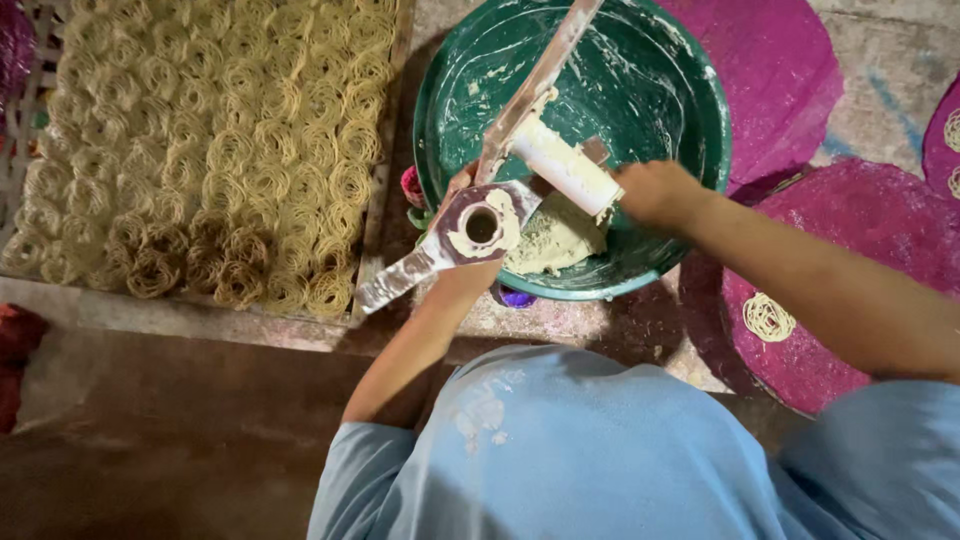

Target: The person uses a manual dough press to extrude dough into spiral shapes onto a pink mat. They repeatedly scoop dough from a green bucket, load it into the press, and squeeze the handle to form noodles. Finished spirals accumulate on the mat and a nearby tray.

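A metal noodle press (470,228) smeared with dough sits over the near rim of a green bowl (650,70). My left hand (462,268) grips the press body from below, its round open barrel facing up. My right hand (655,192) holds the end of the white cylindrical plunger (565,165), which hangs on the press's long metal lever (540,80) over the bowl. A lump of pale dough (555,240) lies in the bowl under the press.
A woven tray (385,180) at left holds several coils of pressed noodles (220,140). Magenta round mats (840,260) lie at right, one with a single noodle coil (768,317). Bare concrete floor lies in front.
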Available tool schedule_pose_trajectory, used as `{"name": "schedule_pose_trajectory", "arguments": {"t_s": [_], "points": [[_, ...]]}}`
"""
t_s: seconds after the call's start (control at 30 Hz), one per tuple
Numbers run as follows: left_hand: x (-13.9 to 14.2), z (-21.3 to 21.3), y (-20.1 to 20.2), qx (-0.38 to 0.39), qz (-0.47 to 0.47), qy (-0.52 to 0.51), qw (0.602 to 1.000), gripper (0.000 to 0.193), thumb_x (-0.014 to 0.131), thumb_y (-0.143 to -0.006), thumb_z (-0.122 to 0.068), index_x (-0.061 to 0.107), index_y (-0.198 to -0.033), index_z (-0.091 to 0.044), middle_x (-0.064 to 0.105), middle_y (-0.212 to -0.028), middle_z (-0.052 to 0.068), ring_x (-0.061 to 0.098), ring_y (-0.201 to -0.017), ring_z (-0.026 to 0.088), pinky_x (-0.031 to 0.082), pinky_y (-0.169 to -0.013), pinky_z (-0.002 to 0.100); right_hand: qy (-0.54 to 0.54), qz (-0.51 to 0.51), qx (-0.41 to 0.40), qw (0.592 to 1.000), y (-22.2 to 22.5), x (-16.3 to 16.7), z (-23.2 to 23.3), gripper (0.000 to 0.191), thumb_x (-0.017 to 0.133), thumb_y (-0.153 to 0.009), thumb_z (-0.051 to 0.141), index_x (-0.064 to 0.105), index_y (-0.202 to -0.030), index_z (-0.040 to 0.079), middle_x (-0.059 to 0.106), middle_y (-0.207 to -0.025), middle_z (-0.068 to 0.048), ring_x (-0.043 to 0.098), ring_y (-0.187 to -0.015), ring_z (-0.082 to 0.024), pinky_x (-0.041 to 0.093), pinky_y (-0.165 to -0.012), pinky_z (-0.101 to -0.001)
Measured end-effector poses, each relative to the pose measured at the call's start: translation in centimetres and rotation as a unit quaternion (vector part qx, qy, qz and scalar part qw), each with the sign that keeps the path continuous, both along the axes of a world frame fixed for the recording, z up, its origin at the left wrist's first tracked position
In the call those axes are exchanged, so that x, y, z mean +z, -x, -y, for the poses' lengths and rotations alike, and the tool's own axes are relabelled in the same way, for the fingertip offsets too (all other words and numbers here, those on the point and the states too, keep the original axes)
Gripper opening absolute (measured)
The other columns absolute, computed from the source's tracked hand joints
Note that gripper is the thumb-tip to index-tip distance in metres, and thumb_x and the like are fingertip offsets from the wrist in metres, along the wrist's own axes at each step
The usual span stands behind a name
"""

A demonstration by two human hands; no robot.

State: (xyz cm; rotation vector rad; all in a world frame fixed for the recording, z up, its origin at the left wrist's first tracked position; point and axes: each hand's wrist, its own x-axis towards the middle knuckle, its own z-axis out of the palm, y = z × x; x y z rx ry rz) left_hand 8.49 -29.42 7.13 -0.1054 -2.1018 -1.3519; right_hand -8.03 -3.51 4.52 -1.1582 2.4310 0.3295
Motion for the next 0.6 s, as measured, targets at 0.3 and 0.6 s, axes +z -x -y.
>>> {"name": "schedule_pose_trajectory", "arguments": {"t_s": [0.3,0.6], "points": [[0.4,-1.5,0.8,0.045,-0.016,0.004,0.999,0.053,0.075,-0.093,-0.016,0.053,-0.14,-0.007,0.063,-0.13,0.01,0.066,-0.112,0.025,0.056,-0.095,0.037,-0.055,0.059,-0.106,0.991,-5.6,4.7,0.0,0.029,0.058,-0.093,0.018,0.07,-0.119,0.018,0.075,-0.091,-0.018,0.075,-0.087,-0.035,0.061,-0.074,-0.0478],[0.8,-1.6,0.5,0.045,-0.024,0.012,0.999,0.066,0.077,-0.09,-0.017,0.046,-0.148,-0.007,0.059,-0.139,0.01,0.065,-0.117,0.027,0.056,-0.097,0.038,0.083,0.163,-0.213,0.96,-10.6,5.5,1.4,0.032,0.058,-0.097,0.021,0.07,-0.126,0.02,0.073,-0.097,-0.024,0.071,-0.087,-0.042,0.056,-0.08,-0.0498]]}}
